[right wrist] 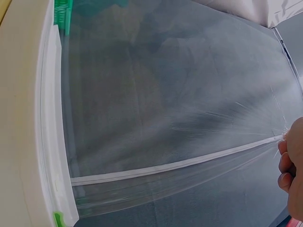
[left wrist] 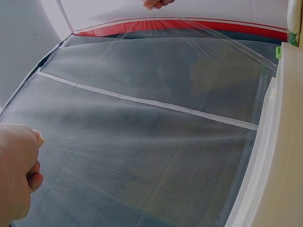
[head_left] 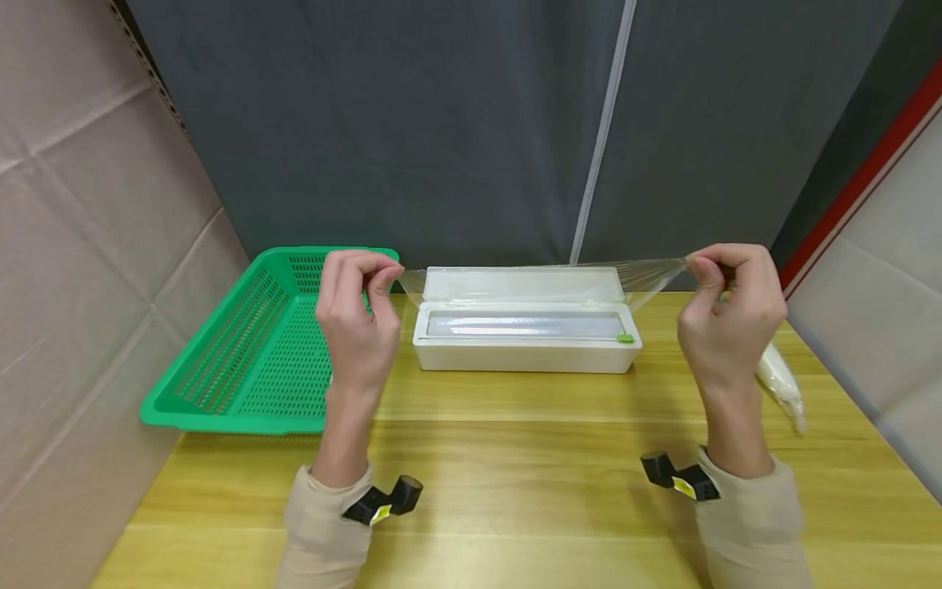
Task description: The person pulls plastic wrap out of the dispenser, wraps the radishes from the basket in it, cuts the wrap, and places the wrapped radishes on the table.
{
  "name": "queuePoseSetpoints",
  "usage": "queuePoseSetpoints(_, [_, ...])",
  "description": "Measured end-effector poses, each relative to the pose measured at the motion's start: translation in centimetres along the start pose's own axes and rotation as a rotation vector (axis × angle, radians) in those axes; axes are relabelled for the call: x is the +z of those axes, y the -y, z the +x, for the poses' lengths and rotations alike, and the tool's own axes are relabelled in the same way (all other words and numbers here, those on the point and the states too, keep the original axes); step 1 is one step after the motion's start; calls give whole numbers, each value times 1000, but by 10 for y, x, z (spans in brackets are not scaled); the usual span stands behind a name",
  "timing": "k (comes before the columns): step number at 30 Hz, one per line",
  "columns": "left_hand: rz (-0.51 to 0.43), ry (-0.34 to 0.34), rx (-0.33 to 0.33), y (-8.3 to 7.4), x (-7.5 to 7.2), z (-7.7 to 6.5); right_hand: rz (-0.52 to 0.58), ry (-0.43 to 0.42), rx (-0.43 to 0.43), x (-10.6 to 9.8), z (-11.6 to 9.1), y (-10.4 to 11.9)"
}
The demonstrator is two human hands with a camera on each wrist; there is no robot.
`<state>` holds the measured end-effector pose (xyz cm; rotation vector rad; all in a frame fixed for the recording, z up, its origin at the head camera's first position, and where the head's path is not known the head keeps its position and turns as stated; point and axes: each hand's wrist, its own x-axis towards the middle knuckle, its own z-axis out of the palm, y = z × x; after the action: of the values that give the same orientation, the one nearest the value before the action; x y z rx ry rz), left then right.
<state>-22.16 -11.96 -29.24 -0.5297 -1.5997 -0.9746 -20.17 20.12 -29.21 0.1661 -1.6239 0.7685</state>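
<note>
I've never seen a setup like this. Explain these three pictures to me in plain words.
There is no machine here: a person works with two bare hands. The wide picture comes from a camera on the head, looking forward and down. The other two come from small black cameras on the wrists, each watching its own hand's work, so the scene looks turned there.

On the wooden table stand a white box with its lid up and, to its left, a green basket. A whitish bundle lies at the right, partly hidden by the right hand; I can't tell what it is.

That hand and the left hand each pinch a corner of clear film, stretched between them and reaching to the box.
</note>
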Motion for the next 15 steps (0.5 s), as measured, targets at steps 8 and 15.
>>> queuePoseSetpoints(8, [-7, -16, -2, -5, -2, 2, 0, -10, -5, -3, 2, 5])
queuePoseSetpoints(15, [-7, -23, 4, -8, -3, 3, 10, -26, -7, -4, 3, 8])
